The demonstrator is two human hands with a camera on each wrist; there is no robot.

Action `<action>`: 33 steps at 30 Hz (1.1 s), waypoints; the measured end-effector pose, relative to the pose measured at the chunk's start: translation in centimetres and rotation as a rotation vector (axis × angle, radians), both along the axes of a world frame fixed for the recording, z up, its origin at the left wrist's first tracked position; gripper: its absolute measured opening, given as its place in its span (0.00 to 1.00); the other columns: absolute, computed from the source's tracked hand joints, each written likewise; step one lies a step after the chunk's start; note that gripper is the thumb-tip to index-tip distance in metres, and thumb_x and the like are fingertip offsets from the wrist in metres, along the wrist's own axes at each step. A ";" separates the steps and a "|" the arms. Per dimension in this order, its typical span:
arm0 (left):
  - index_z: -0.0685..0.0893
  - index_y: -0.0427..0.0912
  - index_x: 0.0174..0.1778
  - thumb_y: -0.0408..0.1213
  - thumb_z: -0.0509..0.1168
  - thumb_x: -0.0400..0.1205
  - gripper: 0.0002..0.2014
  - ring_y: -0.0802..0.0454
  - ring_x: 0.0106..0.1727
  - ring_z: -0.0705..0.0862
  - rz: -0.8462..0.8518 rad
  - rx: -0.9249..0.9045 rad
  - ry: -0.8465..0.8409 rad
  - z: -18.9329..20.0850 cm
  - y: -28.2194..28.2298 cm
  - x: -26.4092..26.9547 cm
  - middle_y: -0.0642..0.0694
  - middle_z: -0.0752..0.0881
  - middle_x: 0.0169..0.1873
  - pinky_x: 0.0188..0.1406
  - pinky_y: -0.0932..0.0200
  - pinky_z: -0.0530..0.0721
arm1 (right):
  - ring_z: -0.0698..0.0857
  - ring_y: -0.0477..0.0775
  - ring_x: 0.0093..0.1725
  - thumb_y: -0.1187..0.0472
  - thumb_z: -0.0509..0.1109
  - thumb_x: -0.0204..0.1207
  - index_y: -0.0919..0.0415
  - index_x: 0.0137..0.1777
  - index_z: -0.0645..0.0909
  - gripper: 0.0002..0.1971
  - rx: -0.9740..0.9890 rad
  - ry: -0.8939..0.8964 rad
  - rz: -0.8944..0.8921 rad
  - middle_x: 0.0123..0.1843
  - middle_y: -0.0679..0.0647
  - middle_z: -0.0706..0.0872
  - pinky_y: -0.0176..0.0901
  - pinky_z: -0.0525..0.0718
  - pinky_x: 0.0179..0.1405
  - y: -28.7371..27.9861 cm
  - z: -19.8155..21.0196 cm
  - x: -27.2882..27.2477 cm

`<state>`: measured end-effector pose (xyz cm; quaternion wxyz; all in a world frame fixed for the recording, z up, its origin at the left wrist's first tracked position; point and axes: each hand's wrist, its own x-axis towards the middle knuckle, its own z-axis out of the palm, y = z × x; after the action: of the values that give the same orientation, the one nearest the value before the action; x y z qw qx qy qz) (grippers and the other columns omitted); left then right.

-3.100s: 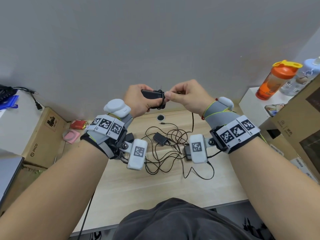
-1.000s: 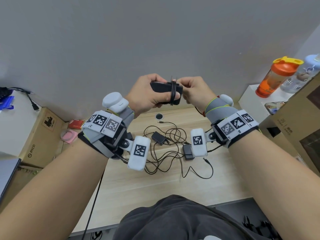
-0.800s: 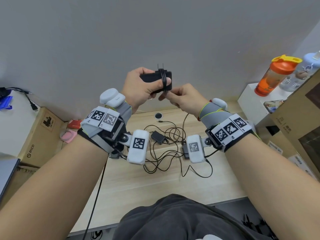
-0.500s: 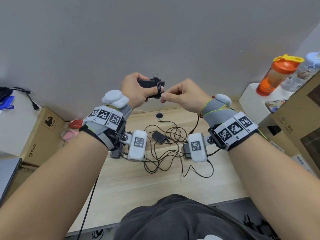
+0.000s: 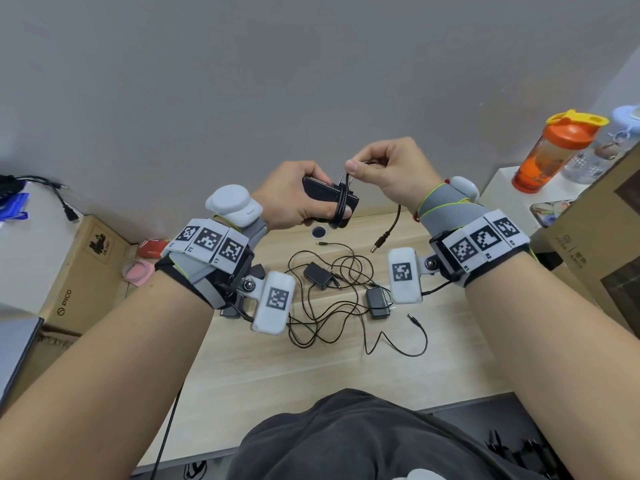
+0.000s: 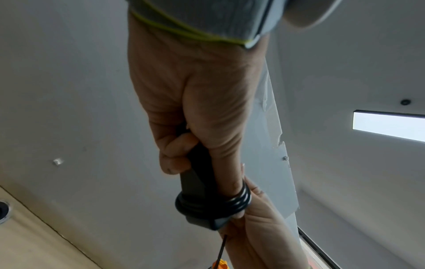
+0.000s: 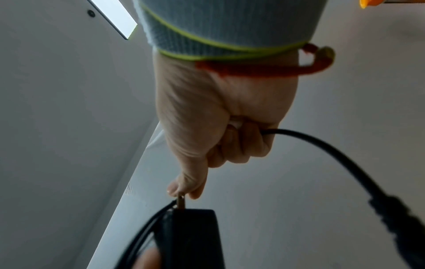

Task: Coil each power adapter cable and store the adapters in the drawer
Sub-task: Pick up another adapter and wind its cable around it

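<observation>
My left hand (image 5: 294, 199) grips a black power adapter (image 5: 325, 194) above the desk, with several turns of its cable (image 5: 342, 206) wound round the adapter and my thumb. In the left wrist view the adapter (image 6: 197, 183) shows these loops (image 6: 214, 203). My right hand (image 5: 388, 171) pinches the same cable just above the adapter's prongs; the free end with its barrel plug (image 5: 379, 243) hangs below my right wrist. The right wrist view shows the cable (image 7: 322, 143) leaving my curled fingers. Two more adapters (image 5: 318, 274) (image 5: 378, 302) lie on the desk in tangled cables (image 5: 332, 306). No drawer is visible.
The light wooden desk (image 5: 311, 368) meets a grey wall behind. A cardboard box (image 5: 83, 271) stands at the left, an orange shaker bottle (image 5: 554, 150) on a white stand at the right, and a large box (image 5: 609, 237) at the right edge.
My right hand has swung up and over the adapter, laying another turn of cable round it. The loose cable end has grown short and now hangs free of the desk.
</observation>
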<state>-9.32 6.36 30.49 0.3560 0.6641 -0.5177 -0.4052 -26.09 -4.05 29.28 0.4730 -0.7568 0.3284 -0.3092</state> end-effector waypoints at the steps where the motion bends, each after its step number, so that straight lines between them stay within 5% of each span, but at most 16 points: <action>1: 0.79 0.38 0.49 0.34 0.84 0.67 0.22 0.52 0.26 0.82 -0.015 0.002 0.011 0.2 0.1 -0.2 0.49 0.87 0.29 0.22 0.60 0.80 | 0.71 0.44 0.31 0.58 0.76 0.77 0.55 0.36 0.86 0.08 0.005 -0.007 0.004 0.28 0.50 0.78 0.37 0.73 0.38 0.0 -0.2 0.0; 5: 0.79 0.39 0.46 0.36 0.84 0.65 0.22 0.54 0.21 0.79 -0.001 -0.055 0.133 0.7 0.3 -0.6 0.43 0.84 0.31 0.17 0.64 0.74 | 0.69 0.38 0.21 0.59 0.69 0.83 0.61 0.40 0.85 0.10 0.032 -0.011 -0.014 0.18 0.38 0.74 0.25 0.66 0.26 0.4 -0.9 -0.1; 10: 0.78 0.41 0.41 0.35 0.81 0.68 0.17 0.50 0.21 0.77 0.115 -0.182 0.306 0.9 -0.1 -1.1 0.44 0.84 0.26 0.18 0.63 0.71 | 0.61 0.39 0.20 0.59 0.65 0.85 0.77 0.43 0.81 0.19 0.113 0.020 -0.012 0.21 0.41 0.66 0.27 0.58 0.20 0.9 -2.5 0.3; 17: 0.78 0.37 0.46 0.38 0.83 0.70 0.20 0.49 0.22 0.76 0.362 -0.259 0.297 0.1 -0.9 0.3 0.42 0.86 0.30 0.18 0.61 0.71 | 0.65 0.41 0.22 0.52 0.65 0.85 0.55 0.43 0.89 0.15 0.085 0.148 0.110 0.20 0.41 0.67 0.31 0.64 0.25 2.4 -3.4 0.9; 22: 0.77 0.37 0.47 0.38 0.84 0.68 0.23 0.48 0.21 0.79 0.424 -0.217 0.184 -1.4 -0.8 1.1 0.34 0.87 0.39 0.18 0.63 0.75 | 0.65 0.46 0.26 0.52 0.68 0.83 0.56 0.47 0.91 0.12 0.005 0.264 0.148 0.25 0.48 0.69 0.38 0.65 0.28 3.0 -2.3 1.1; 26: 0.78 0.42 0.43 0.42 0.86 0.64 0.24 0.44 0.25 0.87 0.410 -0.172 0.083 -1.9 -0.6 1.2 0.36 0.90 0.41 0.24 0.57 0.82 | 0.69 0.39 0.22 0.51 0.69 0.82 0.55 0.47 0.92 0.12 -0.047 0.344 0.162 0.24 0.45 0.75 0.30 0.68 0.25 3.4 -1.4 1.1; 33: 0.79 0.52 0.37 0.43 0.85 0.57 0.21 0.42 0.42 0.91 0.328 -0.089 -0.109 -2.1 -0.3 1.2 0.44 0.89 0.42 0.39 0.41 0.91 | 0.74 0.38 0.20 0.48 0.81 0.70 0.55 0.30 0.88 0.13 -0.100 0.326 0.049 0.24 0.47 0.84 0.26 0.71 0.24 3.2 -0.4 1.0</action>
<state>-8.08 6.07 28.42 0.4179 0.7442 -0.4383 -0.2820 -25.13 -0.88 28.84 0.3828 -0.8273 0.3663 -0.1866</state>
